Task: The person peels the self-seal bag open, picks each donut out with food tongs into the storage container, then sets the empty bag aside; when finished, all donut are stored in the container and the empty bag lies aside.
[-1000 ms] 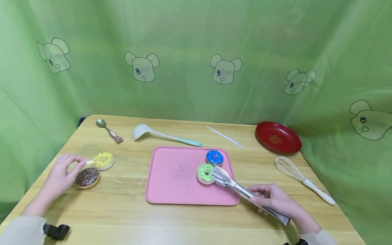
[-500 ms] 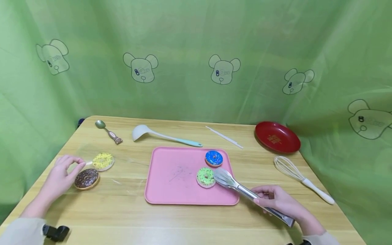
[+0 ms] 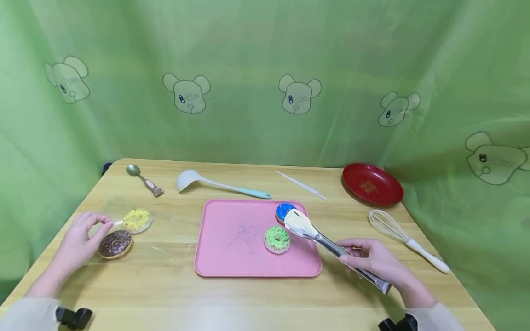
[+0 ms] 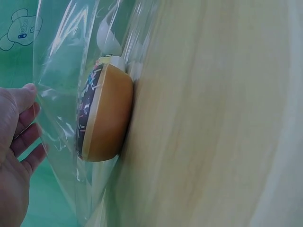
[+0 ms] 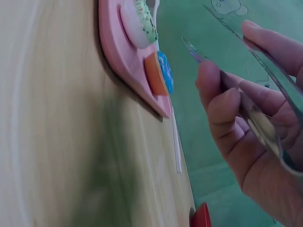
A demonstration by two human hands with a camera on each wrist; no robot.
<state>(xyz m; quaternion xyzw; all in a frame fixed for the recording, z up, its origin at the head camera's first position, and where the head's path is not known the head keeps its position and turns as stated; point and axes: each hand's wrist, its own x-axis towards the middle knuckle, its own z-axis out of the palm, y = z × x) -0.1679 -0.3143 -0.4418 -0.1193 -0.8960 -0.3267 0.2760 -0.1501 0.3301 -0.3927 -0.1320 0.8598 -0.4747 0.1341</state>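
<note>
The right hand [image 3: 374, 262] grips metal tongs [image 3: 331, 248], whose tips hover over the blue doughnut [image 3: 283, 211] at the far right of the pink tray [image 3: 232, 248], with the green doughnut [image 3: 277, 239] just in front of it. The left hand [image 3: 80, 239], left of the tray, seems to pinch a clear bag [image 4: 66, 94] beside the chocolate doughnut [image 3: 115, 243]. A shallow bite could let the blue doughnut slip off onto the desk [image 3: 165, 289].

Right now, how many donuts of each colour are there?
Blue-frosted ring donut on the pink plastic tray: 1
Green-frosted ring donut on the tray: 1
Yellow-sprinkled ring donut on the wooden table: 1
Chocolate-frosted ring donut on the table: 1
Total: 4
</note>
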